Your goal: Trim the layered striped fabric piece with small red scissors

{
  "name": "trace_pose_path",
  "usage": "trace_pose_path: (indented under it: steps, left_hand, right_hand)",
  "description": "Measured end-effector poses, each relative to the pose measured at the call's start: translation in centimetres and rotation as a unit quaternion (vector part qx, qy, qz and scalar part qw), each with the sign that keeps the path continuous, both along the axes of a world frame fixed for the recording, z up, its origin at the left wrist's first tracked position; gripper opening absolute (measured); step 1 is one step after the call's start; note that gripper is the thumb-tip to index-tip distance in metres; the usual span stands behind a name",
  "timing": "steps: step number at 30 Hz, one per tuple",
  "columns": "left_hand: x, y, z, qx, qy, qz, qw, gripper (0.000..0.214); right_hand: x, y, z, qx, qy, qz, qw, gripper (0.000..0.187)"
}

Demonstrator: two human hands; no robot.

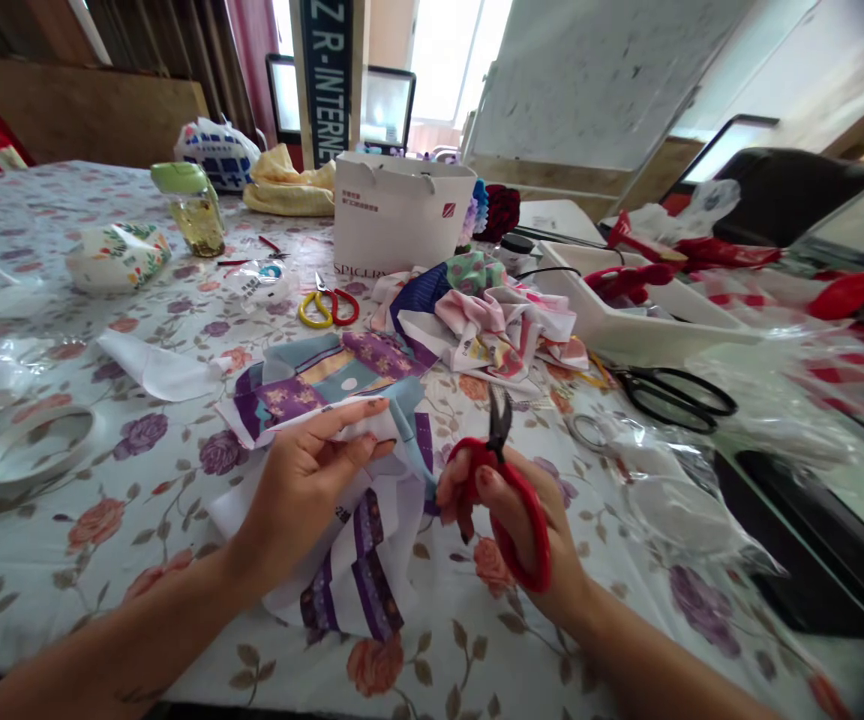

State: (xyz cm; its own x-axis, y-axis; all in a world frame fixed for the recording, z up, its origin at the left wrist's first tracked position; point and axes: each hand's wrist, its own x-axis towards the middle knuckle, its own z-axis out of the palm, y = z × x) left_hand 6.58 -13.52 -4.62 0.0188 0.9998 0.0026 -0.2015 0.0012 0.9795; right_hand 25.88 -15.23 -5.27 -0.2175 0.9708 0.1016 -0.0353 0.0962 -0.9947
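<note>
My left hand [304, 495] pinches the edge of a white cloth with purple patterned bands [361, 570], which hangs down onto the floral tablecloth [139, 500]. My right hand [511, 530] is closed through the loops of red-handled scissors [511, 500], with the dark blades pointing up and slightly apart. A pale blue marker pen [411, 450] lies between my hands, its lower end hidden near the cloth. Just beyond my left fingers lies a patchwork of blue and purple printed fabric [327, 375].
Yellow-and-red scissors [329, 308] and black-handled scissors [672, 398] lie on the table. Beyond are a crumpled fabric pile [492, 325], a white paper bag [402, 215], a white tray [589, 300] holding red cloth, and a green-lidded jar [190, 210]. Clear plastic wrap [679, 500] lies at right.
</note>
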Motion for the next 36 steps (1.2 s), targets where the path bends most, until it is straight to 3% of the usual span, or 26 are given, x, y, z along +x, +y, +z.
trace_pose_path:
  steps: [2,5,8,11,19,25,36]
  left_hand:
    - [-0.2,0.1,0.1,0.020,0.003,-0.002,1.000,0.029]
    - [-0.4,0.2,0.2,0.019,0.005,-0.014,1.000,0.034]
    - [-0.4,0.2,0.4,0.014,0.019,-0.021,0.999,0.037]
    - [-0.4,0.2,0.4,0.022,0.028,-0.024,0.999,0.036]
    - [-0.2,0.0,0.2,0.015,0.059,-0.023,0.998,0.039]
    - [-0.2,0.2,0.2,0.012,0.159,0.008,0.987,0.040]
    - [0.1,0.4,-0.6,0.039,0.169,0.025,0.985,0.038]
  right_hand:
    - [-0.1,-0.5,0.2,-0.065,0.002,0.093,0.994,0.046]
    - [-0.5,-1.0,0.2,-0.162,-0.020,0.172,0.971,0.052]
    - [-1.1,-1.1,-0.3,-0.227,-0.009,0.186,0.956,0.054]
    - [-1.4,-1.1,-1.0,-0.273,0.027,0.148,0.950,0.055]
    - [-1.8,-0.8,-1.1,-0.253,0.003,0.077,0.964,0.056]
    - [-1.9,-0.8,-0.8,-0.260,-0.019,0.085,0.962,0.055]
    - [-1.7,-1.0,-0.9,-0.305,-0.020,0.118,0.945,0.055]
